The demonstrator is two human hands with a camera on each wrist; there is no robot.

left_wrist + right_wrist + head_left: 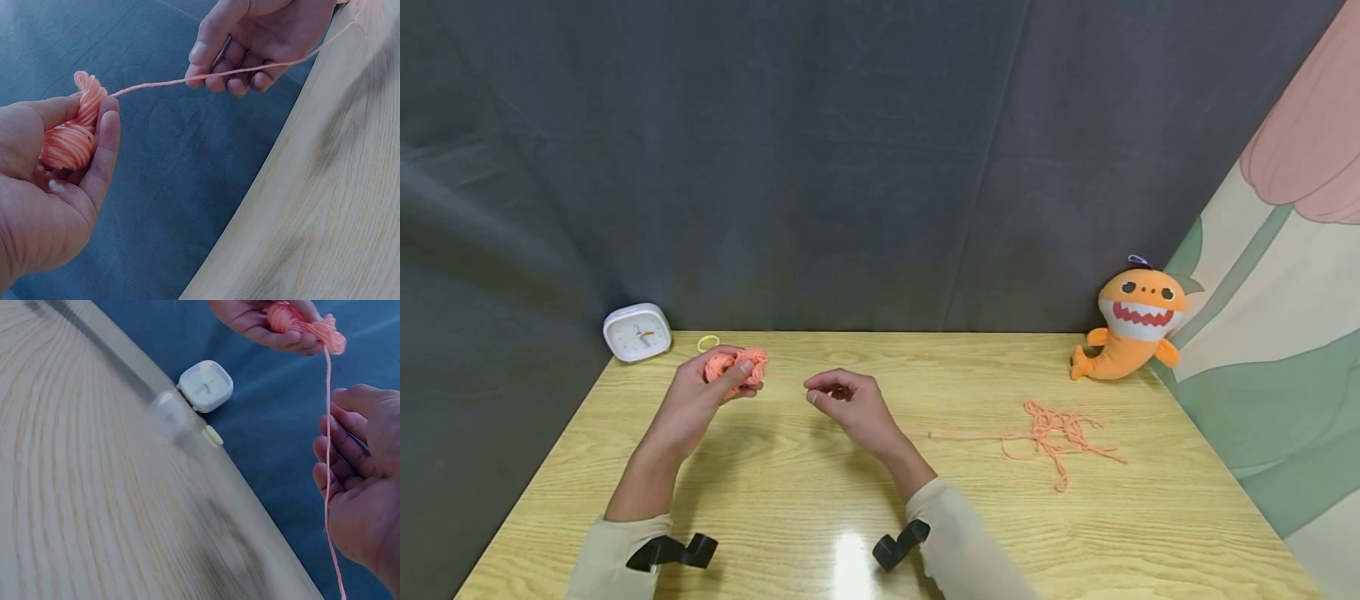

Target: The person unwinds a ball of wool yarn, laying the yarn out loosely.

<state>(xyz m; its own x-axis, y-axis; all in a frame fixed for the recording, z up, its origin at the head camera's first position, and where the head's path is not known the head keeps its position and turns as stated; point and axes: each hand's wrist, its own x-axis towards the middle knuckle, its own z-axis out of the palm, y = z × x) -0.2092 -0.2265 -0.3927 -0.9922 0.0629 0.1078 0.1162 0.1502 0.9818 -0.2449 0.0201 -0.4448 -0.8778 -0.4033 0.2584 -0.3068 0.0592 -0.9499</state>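
My left hand (pixel 703 392) grips a small wound bundle of coral-pink yarn (pixel 752 367) between thumb and fingers. A twisted loop end of the bundle sticks out past the fingertips in the left wrist view. From it a taut strand (pixel 156 84) runs to my right hand (pixel 850 404). That hand is held apart from the bundle, its fingers loosely bent. The strand (pixel 327 450) passes across its fingertips, and a gap shows between thumb and index in the right wrist view. On the table to the right lies a loose tangle of the same yarn (pixel 1052 433).
A white clock (pixel 637 332) stands at the table's back left corner, with a yellow ring (pixel 707 342) beside it. An orange shark plush (pixel 1135 325) sits at the back right. Dark cloth (pixel 850 167) hangs behind the wooden table (pixel 775 500).
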